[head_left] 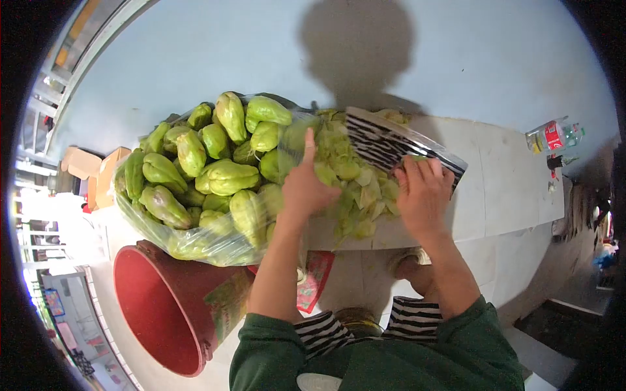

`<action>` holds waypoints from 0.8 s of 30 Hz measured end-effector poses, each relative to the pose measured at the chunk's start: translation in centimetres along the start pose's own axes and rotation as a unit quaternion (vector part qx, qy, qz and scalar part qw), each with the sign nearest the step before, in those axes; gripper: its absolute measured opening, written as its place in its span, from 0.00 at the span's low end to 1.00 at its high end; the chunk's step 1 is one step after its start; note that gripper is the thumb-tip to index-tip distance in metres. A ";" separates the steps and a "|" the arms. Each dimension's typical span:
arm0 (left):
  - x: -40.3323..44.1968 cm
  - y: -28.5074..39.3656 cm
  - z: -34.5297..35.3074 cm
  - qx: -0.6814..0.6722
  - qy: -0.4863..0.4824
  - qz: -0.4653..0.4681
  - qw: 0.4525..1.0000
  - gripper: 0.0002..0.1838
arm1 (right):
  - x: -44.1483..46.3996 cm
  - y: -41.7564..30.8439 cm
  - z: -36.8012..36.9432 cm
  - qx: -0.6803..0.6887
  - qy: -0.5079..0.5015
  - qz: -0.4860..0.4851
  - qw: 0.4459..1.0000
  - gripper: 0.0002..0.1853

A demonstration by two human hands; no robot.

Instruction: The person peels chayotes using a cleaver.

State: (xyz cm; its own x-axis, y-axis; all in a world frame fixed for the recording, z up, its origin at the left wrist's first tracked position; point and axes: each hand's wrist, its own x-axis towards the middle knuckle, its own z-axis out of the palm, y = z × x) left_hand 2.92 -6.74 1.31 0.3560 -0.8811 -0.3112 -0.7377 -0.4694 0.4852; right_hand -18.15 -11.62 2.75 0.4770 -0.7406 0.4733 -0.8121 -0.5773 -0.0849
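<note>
Many green chayotes point(225, 176) fill a clear plastic bag on the left of the ledge. My left hand point(305, 186) is at the bag's right edge, its index finger stretched out and nothing visible in its grip. To the right lies a pile of pale green slices point(365, 192). My right hand point(422, 192) has its fingers bent around the lower edge of a slicer board point(381, 140) with a black-and-white striped surface, tilted over the pile. What else may be under the right fingers is hidden.
A red bucket point(156, 306) lies tipped below the bag. An open cardboard box point(98, 173) is at the left. A plastic bottle point(557, 135) and a small dark bottle point(561, 161) are on the right of the ledge point(505, 182).
</note>
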 end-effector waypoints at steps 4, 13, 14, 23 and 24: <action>1.2 -1.5 0.4 -0.444 0.028 0.075 0.892 0.55 | -0.1 2.4 0.6 0.073 0.050 0.064 0.994 0.10; 1.1 -1.5 -1.4 -0.874 -0.161 0.003 0.459 0.32 | 0.2 1.3 1.2 0.321 0.025 0.175 0.930 0.18; 1.0 -1.5 -1.6 -0.873 -0.158 0.004 0.460 0.32 | 0.4 0.8 0.8 0.351 -0.005 0.193 0.916 0.19; 0.4 -2.9 -2.5 -0.910 -0.140 0.065 0.385 0.29 | 0.2 -1.0 2.3 0.351 -0.050 0.147 0.923 0.21; -0.3 -2.2 -3.2 -0.899 -0.082 0.021 0.429 0.28 | 0.2 -1.2 2.3 0.355 -0.044 0.142 0.923 0.21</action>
State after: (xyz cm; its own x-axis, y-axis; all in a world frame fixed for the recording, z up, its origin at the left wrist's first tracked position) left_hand 6.23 -5.59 2.94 0.2099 -0.9446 -0.2523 0.9469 0.1322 0.2930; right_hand -16.34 -11.88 0.87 0.3298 -0.9037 0.2731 -0.4992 -0.4125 -0.7620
